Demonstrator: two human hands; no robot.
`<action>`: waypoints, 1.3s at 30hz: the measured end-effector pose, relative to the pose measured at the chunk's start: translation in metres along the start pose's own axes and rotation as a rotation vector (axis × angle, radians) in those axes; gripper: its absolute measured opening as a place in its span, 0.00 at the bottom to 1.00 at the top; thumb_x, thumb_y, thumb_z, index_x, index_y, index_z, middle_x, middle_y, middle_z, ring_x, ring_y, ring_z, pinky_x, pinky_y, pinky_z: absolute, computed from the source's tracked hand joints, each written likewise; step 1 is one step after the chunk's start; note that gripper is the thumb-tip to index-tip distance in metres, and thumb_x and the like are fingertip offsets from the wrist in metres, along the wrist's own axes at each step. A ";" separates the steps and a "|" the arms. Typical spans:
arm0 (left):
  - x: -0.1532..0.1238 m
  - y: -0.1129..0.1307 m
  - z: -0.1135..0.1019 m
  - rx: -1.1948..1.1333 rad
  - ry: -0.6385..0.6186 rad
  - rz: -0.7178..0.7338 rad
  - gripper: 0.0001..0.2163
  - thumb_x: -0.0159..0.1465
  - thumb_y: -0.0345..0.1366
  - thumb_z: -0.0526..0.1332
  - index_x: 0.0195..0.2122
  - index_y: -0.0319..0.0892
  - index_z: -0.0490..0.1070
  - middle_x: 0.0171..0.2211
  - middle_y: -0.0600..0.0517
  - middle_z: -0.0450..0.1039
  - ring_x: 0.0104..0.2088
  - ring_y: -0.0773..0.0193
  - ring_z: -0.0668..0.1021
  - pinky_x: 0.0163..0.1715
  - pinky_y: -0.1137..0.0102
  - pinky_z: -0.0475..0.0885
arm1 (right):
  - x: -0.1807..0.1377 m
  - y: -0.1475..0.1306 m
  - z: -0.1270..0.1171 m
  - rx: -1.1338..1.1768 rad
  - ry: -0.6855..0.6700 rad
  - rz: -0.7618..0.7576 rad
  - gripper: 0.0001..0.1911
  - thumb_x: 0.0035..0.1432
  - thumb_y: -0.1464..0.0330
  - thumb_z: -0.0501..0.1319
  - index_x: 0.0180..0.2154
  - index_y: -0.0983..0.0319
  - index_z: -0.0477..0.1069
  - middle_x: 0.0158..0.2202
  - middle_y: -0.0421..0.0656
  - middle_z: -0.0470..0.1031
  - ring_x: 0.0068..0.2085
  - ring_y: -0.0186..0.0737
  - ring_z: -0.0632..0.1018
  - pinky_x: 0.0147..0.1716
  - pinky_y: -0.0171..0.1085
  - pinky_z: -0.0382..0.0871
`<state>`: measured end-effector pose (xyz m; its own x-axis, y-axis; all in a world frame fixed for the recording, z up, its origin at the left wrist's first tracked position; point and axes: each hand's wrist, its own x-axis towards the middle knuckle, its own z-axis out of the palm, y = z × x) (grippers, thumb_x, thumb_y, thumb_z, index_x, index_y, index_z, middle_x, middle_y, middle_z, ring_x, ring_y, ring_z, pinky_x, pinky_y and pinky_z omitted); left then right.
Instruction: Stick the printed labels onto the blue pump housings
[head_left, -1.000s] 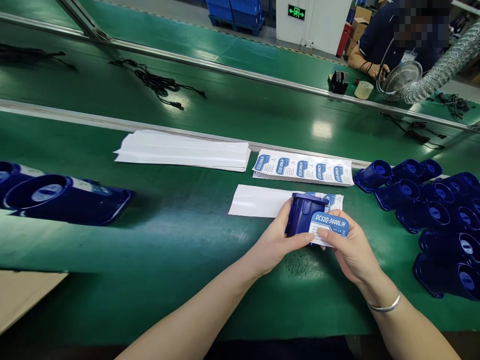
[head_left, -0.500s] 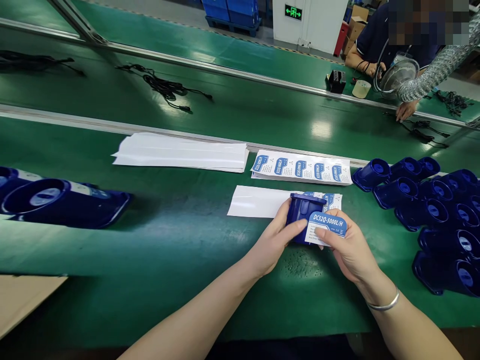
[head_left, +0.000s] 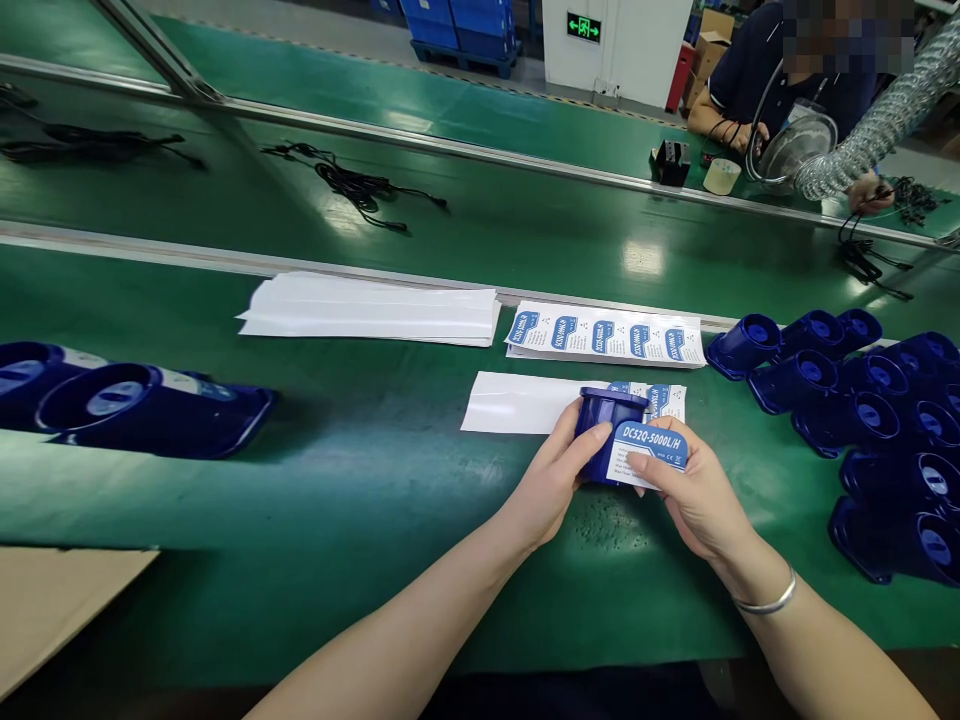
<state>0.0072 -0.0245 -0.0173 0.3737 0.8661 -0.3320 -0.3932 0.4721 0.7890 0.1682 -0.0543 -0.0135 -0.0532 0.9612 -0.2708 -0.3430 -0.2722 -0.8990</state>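
My left hand (head_left: 553, 478) grips a dark blue plastic housing (head_left: 604, 418) from its left side, holding it just above the green table (head_left: 360, 480). My right hand (head_left: 694, 495) presses a blue and white label (head_left: 649, 446) reading DC52Q-5000L/H against the housing's near face, thumb on the label. Under the housing lies a partly used label sheet (head_left: 525, 402) with a few stickers left at its right end.
A full sticker sheet (head_left: 604, 335) and a stack of blank backing sheets (head_left: 371, 308) lie farther back. Several blue housings (head_left: 862, 400) are heaped at right; labelled ones (head_left: 142, 410) lie at left. Cardboard (head_left: 52, 600) sits near left. A person (head_left: 765, 70) works across the conveyor among black cables (head_left: 360, 185).
My right hand has smoothed the label flatter onto the housing. The view has shifted slightly. The person across the belt has moved a hand to the cables at right.
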 end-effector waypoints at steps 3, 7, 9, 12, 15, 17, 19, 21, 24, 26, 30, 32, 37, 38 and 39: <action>0.001 -0.001 0.001 -0.003 0.035 -0.013 0.24 0.67 0.47 0.63 0.63 0.51 0.65 0.60 0.50 0.71 0.59 0.51 0.72 0.54 0.61 0.70 | 0.000 0.000 0.000 -0.002 -0.002 -0.004 0.15 0.52 0.64 0.75 0.35 0.61 0.71 0.28 0.36 0.71 0.29 0.31 0.70 0.28 0.30 0.68; 0.001 -0.002 0.002 -0.016 0.066 -0.016 0.24 0.65 0.49 0.63 0.61 0.49 0.67 0.56 0.48 0.74 0.57 0.48 0.74 0.52 0.59 0.71 | 0.000 -0.001 0.001 0.000 -0.002 0.008 0.15 0.52 0.64 0.75 0.34 0.61 0.71 0.28 0.36 0.70 0.29 0.31 0.69 0.28 0.31 0.68; 0.001 -0.002 0.003 -0.028 0.074 -0.015 0.25 0.64 0.50 0.64 0.60 0.48 0.68 0.56 0.48 0.75 0.57 0.47 0.73 0.52 0.59 0.71 | 0.000 -0.001 0.002 0.000 -0.001 0.013 0.16 0.51 0.63 0.75 0.34 0.61 0.71 0.28 0.36 0.70 0.29 0.32 0.69 0.28 0.31 0.68; 0.002 -0.003 0.004 -0.038 0.085 0.006 0.25 0.63 0.49 0.66 0.60 0.48 0.69 0.55 0.48 0.75 0.57 0.47 0.74 0.53 0.58 0.71 | -0.001 0.000 0.002 -0.004 0.002 0.013 0.17 0.51 0.62 0.76 0.34 0.61 0.71 0.28 0.36 0.69 0.29 0.32 0.68 0.27 0.32 0.68; 0.002 -0.005 0.005 -0.011 0.117 0.035 0.24 0.62 0.46 0.68 0.57 0.46 0.71 0.53 0.48 0.76 0.55 0.49 0.75 0.54 0.59 0.70 | -0.001 0.002 0.002 -0.005 -0.007 0.003 0.16 0.52 0.62 0.75 0.35 0.60 0.71 0.29 0.36 0.70 0.29 0.32 0.69 0.28 0.32 0.68; 0.002 -0.006 0.005 0.015 0.133 0.028 0.23 0.61 0.45 0.69 0.56 0.45 0.71 0.52 0.48 0.76 0.55 0.50 0.75 0.55 0.58 0.70 | -0.001 0.005 0.001 -0.013 -0.022 -0.006 0.15 0.54 0.63 0.74 0.36 0.60 0.72 0.30 0.36 0.70 0.29 0.31 0.69 0.29 0.31 0.68; 0.002 -0.006 0.004 0.025 0.124 0.012 0.24 0.61 0.44 0.69 0.57 0.45 0.70 0.54 0.47 0.76 0.55 0.50 0.75 0.55 0.57 0.70 | 0.000 0.006 0.000 -0.020 -0.032 -0.013 0.14 0.55 0.63 0.74 0.36 0.60 0.72 0.29 0.36 0.70 0.29 0.31 0.69 0.29 0.31 0.68; 0.002 -0.005 0.003 0.025 0.085 0.004 0.25 0.61 0.43 0.69 0.59 0.45 0.68 0.55 0.46 0.75 0.56 0.49 0.74 0.56 0.57 0.69 | 0.001 0.006 0.000 -0.006 -0.030 -0.017 0.13 0.55 0.63 0.74 0.36 0.60 0.72 0.29 0.36 0.70 0.29 0.31 0.69 0.29 0.30 0.68; 0.000 -0.001 0.000 0.020 0.002 0.008 0.29 0.60 0.40 0.70 0.61 0.45 0.65 0.57 0.45 0.73 0.58 0.48 0.73 0.58 0.56 0.68 | 0.004 0.003 -0.002 0.041 -0.025 -0.007 0.14 0.53 0.63 0.74 0.34 0.60 0.71 0.28 0.36 0.69 0.29 0.32 0.69 0.27 0.30 0.66; -0.002 0.002 -0.001 0.019 -0.054 0.021 0.32 0.59 0.36 0.71 0.63 0.46 0.62 0.59 0.45 0.71 0.60 0.47 0.71 0.60 0.55 0.66 | 0.005 0.000 -0.004 0.068 -0.025 0.002 0.15 0.52 0.63 0.75 0.33 0.60 0.71 0.28 0.37 0.70 0.29 0.32 0.69 0.25 0.30 0.66; -0.007 0.007 -0.003 0.037 -0.135 0.021 0.43 0.54 0.31 0.74 0.67 0.50 0.55 0.62 0.45 0.67 0.62 0.47 0.70 0.61 0.55 0.66 | 0.008 -0.007 -0.008 0.088 -0.036 -0.013 0.16 0.51 0.63 0.75 0.35 0.60 0.71 0.27 0.37 0.70 0.27 0.32 0.69 0.23 0.30 0.64; -0.009 0.008 -0.003 0.027 -0.164 0.021 0.46 0.53 0.31 0.75 0.69 0.51 0.52 0.63 0.45 0.67 0.62 0.46 0.70 0.62 0.54 0.65 | 0.008 -0.011 -0.009 0.089 -0.057 -0.028 0.15 0.51 0.63 0.75 0.35 0.60 0.72 0.27 0.37 0.71 0.27 0.32 0.69 0.23 0.30 0.64; -0.006 0.004 -0.002 -0.075 -0.079 0.035 0.33 0.61 0.44 0.70 0.66 0.49 0.60 0.63 0.44 0.68 0.64 0.46 0.69 0.63 0.53 0.64 | 0.007 -0.015 -0.007 0.041 -0.121 -0.069 0.16 0.55 0.59 0.73 0.39 0.59 0.72 0.32 0.39 0.73 0.31 0.35 0.72 0.28 0.32 0.68; -0.005 0.003 -0.001 -0.080 -0.040 0.034 0.31 0.62 0.44 0.69 0.65 0.48 0.62 0.62 0.45 0.69 0.64 0.46 0.69 0.63 0.53 0.65 | 0.007 -0.015 -0.007 0.020 -0.127 -0.083 0.16 0.56 0.57 0.72 0.39 0.58 0.72 0.32 0.40 0.73 0.32 0.36 0.72 0.29 0.33 0.69; -0.004 0.002 -0.001 -0.081 -0.006 0.038 0.30 0.62 0.44 0.69 0.64 0.48 0.64 0.61 0.45 0.71 0.63 0.47 0.70 0.63 0.54 0.65 | 0.006 -0.015 -0.007 -0.007 -0.126 -0.104 0.17 0.57 0.55 0.71 0.39 0.58 0.71 0.33 0.40 0.73 0.33 0.37 0.73 0.31 0.34 0.69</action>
<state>0.0038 -0.0273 -0.0150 0.3616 0.8830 -0.2993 -0.4736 0.4505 0.7568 0.1794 -0.0445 -0.0044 -0.1352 0.9821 -0.1311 -0.3465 -0.1708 -0.9224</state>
